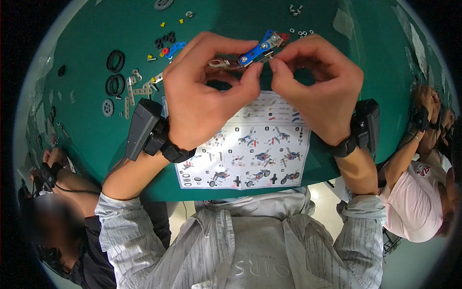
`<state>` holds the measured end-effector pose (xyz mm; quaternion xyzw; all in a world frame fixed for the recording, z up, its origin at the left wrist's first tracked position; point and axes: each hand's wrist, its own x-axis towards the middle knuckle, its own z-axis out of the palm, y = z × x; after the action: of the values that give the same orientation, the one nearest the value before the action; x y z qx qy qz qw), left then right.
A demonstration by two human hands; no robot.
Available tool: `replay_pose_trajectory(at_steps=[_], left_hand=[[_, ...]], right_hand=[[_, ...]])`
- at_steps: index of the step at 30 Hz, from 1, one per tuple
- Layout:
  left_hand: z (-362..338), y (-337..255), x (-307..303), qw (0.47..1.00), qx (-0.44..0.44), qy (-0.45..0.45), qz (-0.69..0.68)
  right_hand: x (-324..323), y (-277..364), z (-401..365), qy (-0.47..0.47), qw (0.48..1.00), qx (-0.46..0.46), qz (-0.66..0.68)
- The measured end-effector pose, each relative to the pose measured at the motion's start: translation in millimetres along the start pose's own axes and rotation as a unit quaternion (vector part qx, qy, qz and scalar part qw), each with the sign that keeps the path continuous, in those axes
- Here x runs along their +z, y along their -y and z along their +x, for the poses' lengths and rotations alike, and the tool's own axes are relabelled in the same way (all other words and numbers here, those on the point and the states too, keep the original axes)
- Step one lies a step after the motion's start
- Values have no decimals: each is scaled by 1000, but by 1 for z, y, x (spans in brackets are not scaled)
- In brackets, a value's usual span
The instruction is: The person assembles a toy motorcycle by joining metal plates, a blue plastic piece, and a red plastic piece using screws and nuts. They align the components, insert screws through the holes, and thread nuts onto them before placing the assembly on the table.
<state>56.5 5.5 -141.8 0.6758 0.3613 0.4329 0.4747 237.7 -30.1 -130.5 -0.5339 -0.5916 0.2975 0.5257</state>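
Over the upper part of the instruction sheet, a partly built metal construction-kit model (262,51) is held up between both hands. It has blue perforated strips, silver bolts, a red piece at its upper right and a silver link at its left. My left hand (204,94) is closed on it, thumb and fingers gripping its lower left side. Thumb and index finger of my right hand (320,72) are pinched together at the model's lower right end, by a small silvery part. What exactly lies between these fingertips is too small to make out.
The printed instruction sheet (243,159) lies at the table's near edge. On the green table (385,62) at left are black tyres (115,85), a grey wheel (108,108), perforated metal strips (130,91) and yellow pieces. Several nuts (301,33) lie at the back. Other people sit at both sides.
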Motion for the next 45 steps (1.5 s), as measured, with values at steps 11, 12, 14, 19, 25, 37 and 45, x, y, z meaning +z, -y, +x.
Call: replay_pose_trajectory(at_steps=[11, 12, 14, 19, 25, 37, 45], left_hand=[[0, -2, -1, 1000, 10, 10, 17], [-1, -2, -1, 1000, 9, 11, 18], [-1, -2, -1, 1000, 5, 10, 18], [-1, -3, 0, 1000, -3, 8, 20], [0, -1, 0, 1000, -1, 10, 16], [-1, -2, -1, 1000, -16, 18, 1], [-1, -2, -1, 1000, -15, 23, 5]], right_hand=[[1, 1, 0, -4, 999, 41, 29], [1, 4, 0, -3, 998, 52, 29], [1, 5, 0, -2, 997, 65, 34], [1, 4, -1, -4, 997, 65, 31], [-2, 5, -2, 23, 997, -24, -75], [4, -2, -1, -29, 999, -23, -26], [3, -2, -2, -32, 998, -34, -36]])
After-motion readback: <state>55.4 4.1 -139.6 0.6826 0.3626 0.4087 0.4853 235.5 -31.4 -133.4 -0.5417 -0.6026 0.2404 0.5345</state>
